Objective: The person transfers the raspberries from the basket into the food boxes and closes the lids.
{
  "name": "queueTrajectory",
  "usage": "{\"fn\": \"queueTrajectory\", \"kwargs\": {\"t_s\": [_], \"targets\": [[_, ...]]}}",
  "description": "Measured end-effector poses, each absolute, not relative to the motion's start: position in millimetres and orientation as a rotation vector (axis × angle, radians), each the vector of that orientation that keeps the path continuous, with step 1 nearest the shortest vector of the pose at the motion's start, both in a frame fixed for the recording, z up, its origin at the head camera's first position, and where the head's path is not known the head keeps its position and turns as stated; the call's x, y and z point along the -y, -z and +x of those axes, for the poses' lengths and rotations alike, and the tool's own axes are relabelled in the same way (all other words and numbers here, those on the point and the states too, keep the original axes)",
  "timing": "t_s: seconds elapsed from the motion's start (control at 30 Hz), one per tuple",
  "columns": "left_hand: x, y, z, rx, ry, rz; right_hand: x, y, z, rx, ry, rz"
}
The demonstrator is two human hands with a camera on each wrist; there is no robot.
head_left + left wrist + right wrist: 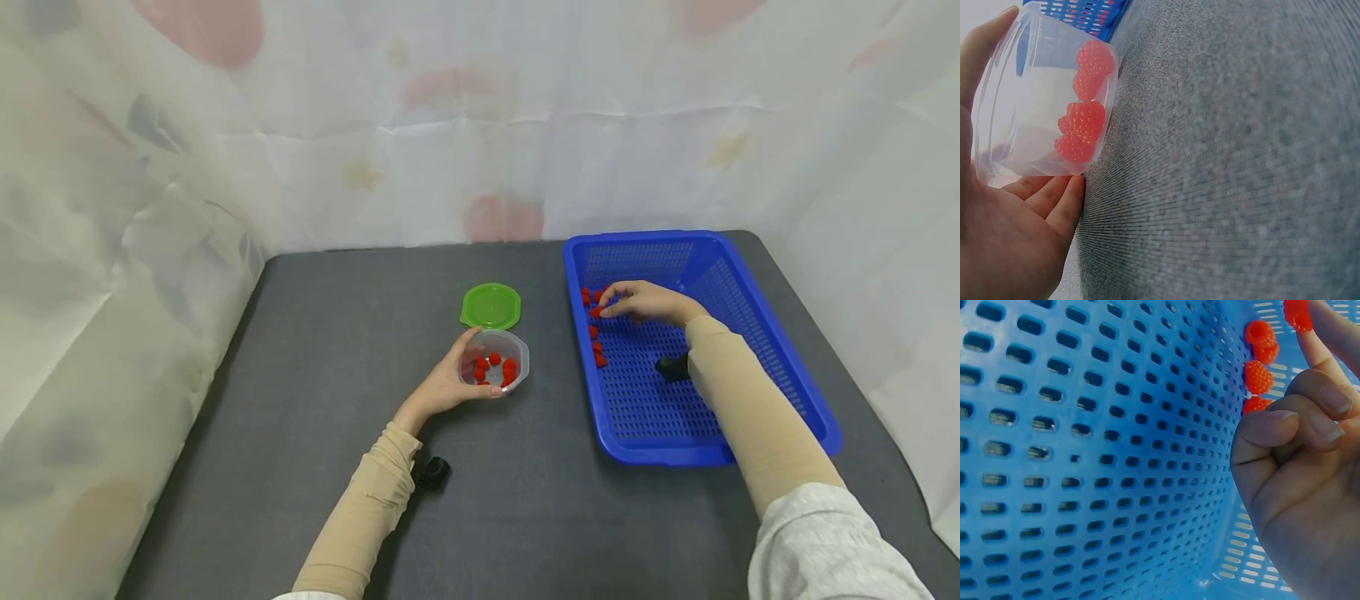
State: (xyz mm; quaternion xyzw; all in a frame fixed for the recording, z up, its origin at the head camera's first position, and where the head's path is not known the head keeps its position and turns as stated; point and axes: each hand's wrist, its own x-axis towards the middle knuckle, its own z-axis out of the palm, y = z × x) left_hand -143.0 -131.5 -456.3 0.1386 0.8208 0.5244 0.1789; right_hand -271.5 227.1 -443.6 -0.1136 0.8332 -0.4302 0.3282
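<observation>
**Midway: berries going from basket to tub**

Here the right hand (647,302) reaches into the blue basket (750,333), its fingers (1310,350) closing on a red raspberry (595,312) at the basket's left wall, where several more lie in a loose row. The left hand (450,379) cups a clear plastic tub (504,360) on the grey worktop (337,350), fingers curled round its side; a handful of raspberries already sits inside. A green lid (491,306) lies just behind the tub. By my judgement the picking step is in hand: next, the pinched berry wants a gentle lift clear of the basket wall and a short carry left over the tub's mouth.
</observation>
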Motion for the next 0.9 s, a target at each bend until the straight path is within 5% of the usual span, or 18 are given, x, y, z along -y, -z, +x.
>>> {"fn": "queueTrajectory", "kwargs": {"t_s": [0.9], "targets": [[132.8, 456.1, -144.4, -2.295, -1.507, 0.39, -225.4, 408.4, -272.5, -2.01, 1.454, -0.266]]}}
